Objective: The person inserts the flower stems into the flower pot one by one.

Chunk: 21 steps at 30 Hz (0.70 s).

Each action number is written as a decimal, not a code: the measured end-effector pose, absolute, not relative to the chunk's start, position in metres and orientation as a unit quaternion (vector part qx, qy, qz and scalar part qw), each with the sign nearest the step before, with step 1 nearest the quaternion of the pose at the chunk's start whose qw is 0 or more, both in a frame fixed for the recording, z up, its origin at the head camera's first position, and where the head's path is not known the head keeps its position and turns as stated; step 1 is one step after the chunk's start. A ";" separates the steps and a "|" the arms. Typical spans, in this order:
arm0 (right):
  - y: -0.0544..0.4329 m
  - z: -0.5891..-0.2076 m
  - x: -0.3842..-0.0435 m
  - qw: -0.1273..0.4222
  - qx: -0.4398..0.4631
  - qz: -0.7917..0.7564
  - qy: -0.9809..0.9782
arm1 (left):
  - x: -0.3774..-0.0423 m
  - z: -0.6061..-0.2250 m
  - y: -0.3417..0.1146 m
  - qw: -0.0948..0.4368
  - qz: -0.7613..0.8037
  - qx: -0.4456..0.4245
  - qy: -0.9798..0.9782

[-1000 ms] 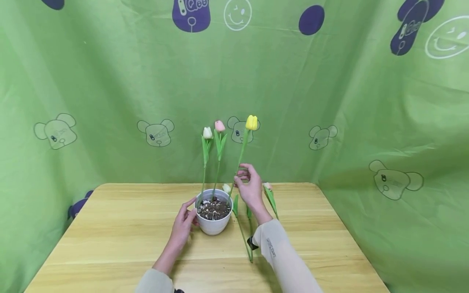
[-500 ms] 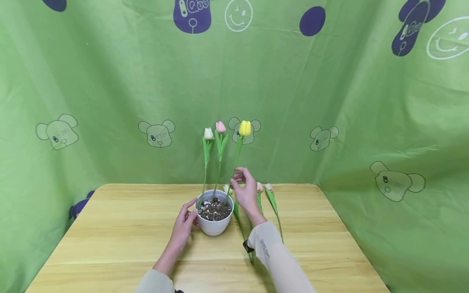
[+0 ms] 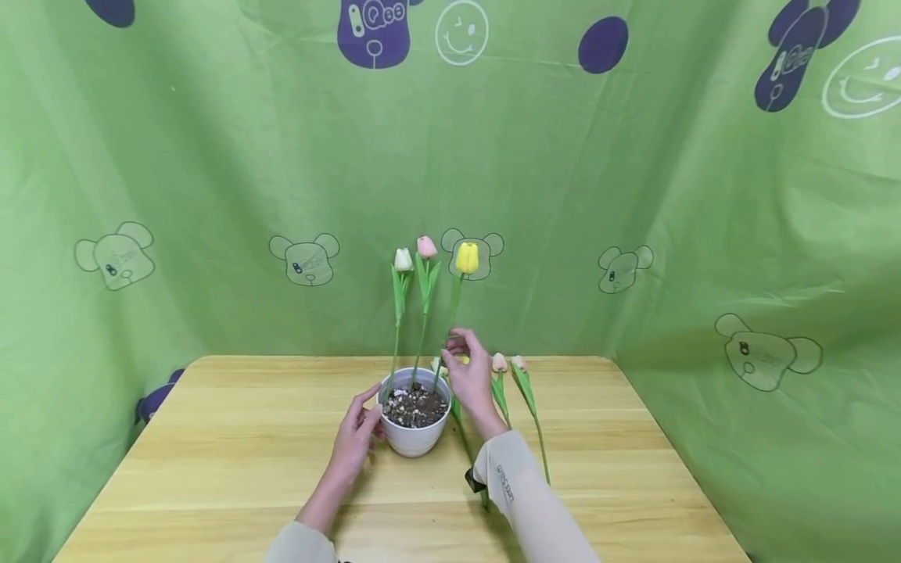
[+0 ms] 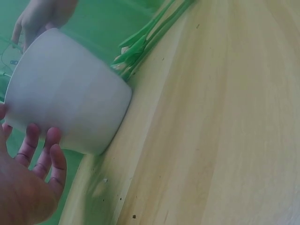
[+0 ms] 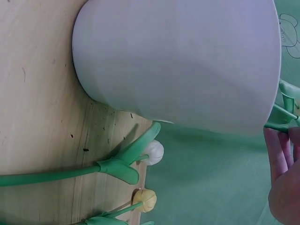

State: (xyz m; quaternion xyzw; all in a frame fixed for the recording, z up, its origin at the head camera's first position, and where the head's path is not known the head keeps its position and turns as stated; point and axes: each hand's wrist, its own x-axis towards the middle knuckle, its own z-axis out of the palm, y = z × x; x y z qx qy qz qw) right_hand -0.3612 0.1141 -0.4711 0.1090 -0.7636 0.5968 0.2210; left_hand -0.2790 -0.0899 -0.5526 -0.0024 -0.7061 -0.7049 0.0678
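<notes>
A white flowerpot (image 3: 414, 442) holding dark, speckled soil (image 3: 417, 407) stands on the wooden table. My left hand (image 3: 352, 442) holds the pot's left side, thumb by the rim and fingers against the wall. With thumb and fingers my right hand (image 3: 470, 381) pinches the green stem of a yellow tulip (image 3: 467, 258). That stem leans slightly right, its lower end inside the pot at the right of the soil. A white tulip (image 3: 403, 259) and a pink tulip (image 3: 426, 247) stand upright in the pot. In the right wrist view, my right fingers (image 5: 277, 154) are right at the rim.
Several loose tulips lie on the table (image 3: 246, 453) right of the pot, among them a pink one (image 3: 519, 363), a white one (image 5: 153, 152) and a yellow one (image 5: 145, 200). Soil crumbs (image 5: 86, 150) dot the wood. A green printed curtain (image 3: 535, 156) encloses the table's back and sides.
My right hand has moved down and left with the yellow tulip, whose bloom is lower and whose stem is more upright. My left hand stays at the pot.
</notes>
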 end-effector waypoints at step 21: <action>0.116 -0.481 -0.365 0.214 0.156 0.555 -0.789 | -0.278 -0.552 -0.088 0.071 -0.707 0.000 -0.704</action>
